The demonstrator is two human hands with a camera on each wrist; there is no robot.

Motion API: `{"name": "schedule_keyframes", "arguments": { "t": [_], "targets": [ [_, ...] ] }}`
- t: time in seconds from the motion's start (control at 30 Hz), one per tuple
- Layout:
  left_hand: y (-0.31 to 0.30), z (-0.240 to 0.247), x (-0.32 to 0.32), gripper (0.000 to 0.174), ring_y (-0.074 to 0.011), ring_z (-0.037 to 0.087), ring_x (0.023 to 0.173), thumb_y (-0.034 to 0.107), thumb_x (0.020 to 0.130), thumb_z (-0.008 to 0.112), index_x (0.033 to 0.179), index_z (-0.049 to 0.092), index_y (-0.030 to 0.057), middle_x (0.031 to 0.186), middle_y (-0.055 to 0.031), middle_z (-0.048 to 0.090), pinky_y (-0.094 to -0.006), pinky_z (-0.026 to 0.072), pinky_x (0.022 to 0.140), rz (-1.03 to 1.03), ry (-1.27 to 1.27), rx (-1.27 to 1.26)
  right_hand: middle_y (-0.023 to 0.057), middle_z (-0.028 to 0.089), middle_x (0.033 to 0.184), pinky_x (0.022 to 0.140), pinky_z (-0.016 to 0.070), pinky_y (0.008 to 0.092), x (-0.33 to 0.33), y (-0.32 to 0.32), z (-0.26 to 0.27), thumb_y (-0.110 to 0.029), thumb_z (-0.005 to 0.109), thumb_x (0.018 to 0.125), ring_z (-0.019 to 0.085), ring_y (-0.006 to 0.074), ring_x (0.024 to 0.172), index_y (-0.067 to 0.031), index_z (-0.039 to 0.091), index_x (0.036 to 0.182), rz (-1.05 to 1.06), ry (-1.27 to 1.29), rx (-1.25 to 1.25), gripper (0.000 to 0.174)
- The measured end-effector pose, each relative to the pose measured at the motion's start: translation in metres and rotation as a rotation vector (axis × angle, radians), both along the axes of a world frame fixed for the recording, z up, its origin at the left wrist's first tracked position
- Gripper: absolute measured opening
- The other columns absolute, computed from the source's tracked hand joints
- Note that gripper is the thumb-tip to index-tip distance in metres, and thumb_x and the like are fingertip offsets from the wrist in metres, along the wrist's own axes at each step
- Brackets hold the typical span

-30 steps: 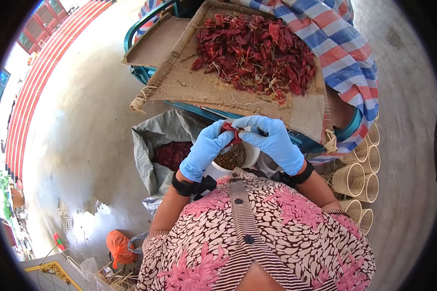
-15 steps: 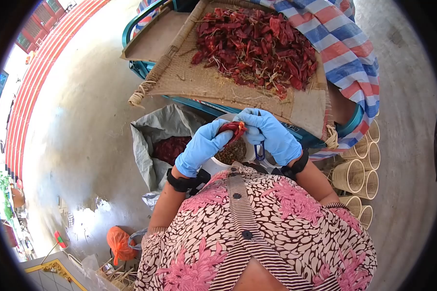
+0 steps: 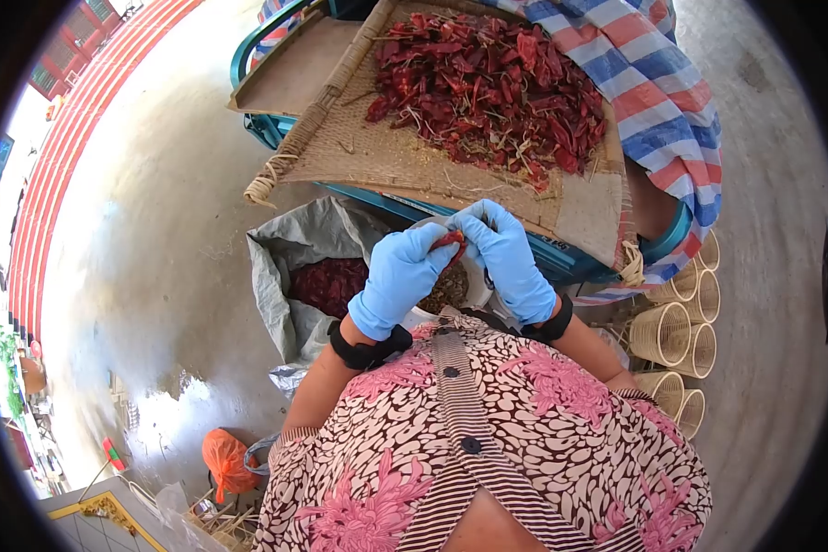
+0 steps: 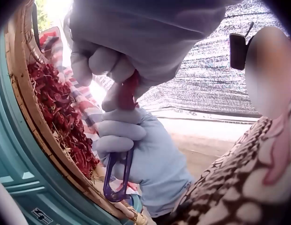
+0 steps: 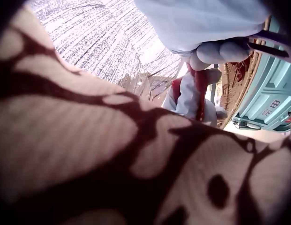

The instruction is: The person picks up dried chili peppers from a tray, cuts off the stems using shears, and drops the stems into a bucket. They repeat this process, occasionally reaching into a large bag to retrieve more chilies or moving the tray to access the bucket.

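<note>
My blue-gloved left hand (image 3: 397, 281) grips a dried red chili (image 3: 451, 241) in front of the chest, the pod poking out past thumb and fingers. Opposite it, my gloved right hand (image 3: 504, 262) meets the pod with its fingertips at the end of the chili. Curled under the right hand's fingers is a pair of scissors (image 4: 117, 196), its purple handle loop sticking out in the left wrist view; the blades are hidden. Below the hands stands a white bowl (image 3: 478, 287) with brown bits inside. Left of it, a grey sack (image 3: 276, 276) holds dark red chilies (image 3: 329, 285).
A woven tray (image 3: 336, 152) heaped with dried chilies (image 3: 488, 92) lies on a teal cart (image 3: 386, 207) ahead. Striped cloth (image 3: 658, 101) drapes its right side. Several wicker baskets (image 3: 662, 333) stand on the right; an orange bag (image 3: 228, 465) sits at lower left.
Half a second ago the scissors' blue handle hung visibly below the right hand; now that hand is turned and hides it in the head view. The left hand keeps hold of the chili throughout.
</note>
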State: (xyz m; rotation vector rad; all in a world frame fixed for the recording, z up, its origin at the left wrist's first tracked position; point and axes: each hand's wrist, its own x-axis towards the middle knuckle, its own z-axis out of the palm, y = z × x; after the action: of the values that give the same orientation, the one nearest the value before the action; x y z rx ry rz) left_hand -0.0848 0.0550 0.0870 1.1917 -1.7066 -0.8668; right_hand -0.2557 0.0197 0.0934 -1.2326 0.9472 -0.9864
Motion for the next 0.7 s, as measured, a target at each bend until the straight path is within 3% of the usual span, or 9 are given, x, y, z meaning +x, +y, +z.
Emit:
{"name": "schedule_keyframes", "arguments": {
  "t": [0.03,0.13,0.17,0.27,0.37,0.5,0.6,0.7],
  "targets": [
    [-0.001,-0.004,0.001,0.015,-0.0070,0.057,0.084,0.012,0.090,0.066,0.103,0.067,0.0044,0.092,-0.0002,0.066,-0.0242,0.0474,0.077,0.056,-0.230,-0.152,-0.0045,0.056,0.072,0.050,0.0346,0.0161,0.002,0.003,0.009,-0.021,0.057,0.099,0.046,0.0009,0.059,-0.0061,0.065,0.096,-0.014,-0.010,0.066,0.017],
    [0.000,-0.006,0.004,0.015,-0.0067,0.056,0.082,0.013,0.091,0.065,0.104,0.066,0.0041,0.091,0.0008,0.065,-0.0236,0.0465,0.077,-0.047,0.383,0.184,-0.0046,0.056,0.073,0.050,0.0337,0.0154,0.000,0.003,0.013,-0.022,0.056,0.099,0.045,0.0002,0.059,-0.0062,0.065,0.096,0.051,-0.063,0.132,0.018],
    [-0.002,-0.016,0.008,0.017,-0.0063,0.055,0.081,0.015,0.092,0.065,0.105,0.065,0.0034,0.090,0.0016,0.064,-0.0232,0.0457,0.075,-0.087,0.450,0.246,-0.0046,0.056,0.073,0.050,0.0334,0.0152,-0.001,0.002,0.013,-0.022,0.055,0.099,0.045,0.0000,0.059,-0.0063,0.065,0.096,0.087,-0.086,0.131,0.019],
    [-0.005,-0.018,0.024,0.019,-0.0057,0.055,0.083,0.015,0.093,0.064,0.107,0.064,0.0029,0.092,0.0021,0.064,-0.0226,0.0457,0.076,-0.163,0.449,0.336,-0.0060,0.056,0.074,0.052,0.0346,0.0163,-0.004,0.002,0.017,-0.023,0.058,0.098,0.045,0.0003,0.062,-0.0066,0.065,0.096,0.181,-0.082,0.141,0.018],
    [-0.006,-0.017,0.033,0.019,-0.0055,0.054,0.084,0.015,0.093,0.064,0.108,0.064,0.0029,0.093,0.0023,0.065,-0.0225,0.0458,0.076,-0.319,0.496,0.458,-0.0079,0.055,0.075,0.056,0.0369,0.0190,-0.003,-0.005,0.013,-0.023,0.063,0.096,0.045,0.0015,0.066,-0.0062,0.066,0.092,0.257,0.161,0.092,0.018],
    [-0.008,-0.036,0.031,0.019,-0.0065,0.056,0.080,0.013,0.091,0.066,0.108,0.064,0.0034,0.091,0.0010,0.067,-0.0256,0.0472,0.073,-0.225,0.404,0.255,-0.0070,0.054,0.073,0.058,0.0398,0.0231,0.011,-0.006,0.001,-0.025,0.069,0.091,0.047,0.0035,0.069,-0.0048,0.065,0.084,0.237,0.086,0.015,0.021],
    [-0.003,-0.027,0.036,0.016,-0.0104,0.058,0.073,0.009,0.088,0.067,0.103,0.066,0.0039,0.083,-0.0054,0.066,-0.0274,0.0482,0.068,-0.136,0.165,0.090,-0.0030,0.053,0.067,0.055,0.0403,0.0246,0.014,-0.001,-0.003,-0.024,0.069,0.090,0.049,0.0054,0.066,-0.0038,0.064,0.081,0.131,0.434,-0.245,0.022],
    [-0.003,-0.028,0.040,0.012,-0.0167,0.061,0.065,0.010,0.086,0.067,0.096,0.066,0.0047,0.076,-0.0113,0.065,-0.0295,0.0488,0.062,-0.014,-0.051,0.003,0.0000,0.051,0.062,0.053,0.0405,0.0264,0.036,0.011,0.022,-0.021,0.069,0.090,0.049,0.0075,0.061,-0.0023,0.062,0.079,-0.006,0.867,-0.768,0.023]
  ]
}}
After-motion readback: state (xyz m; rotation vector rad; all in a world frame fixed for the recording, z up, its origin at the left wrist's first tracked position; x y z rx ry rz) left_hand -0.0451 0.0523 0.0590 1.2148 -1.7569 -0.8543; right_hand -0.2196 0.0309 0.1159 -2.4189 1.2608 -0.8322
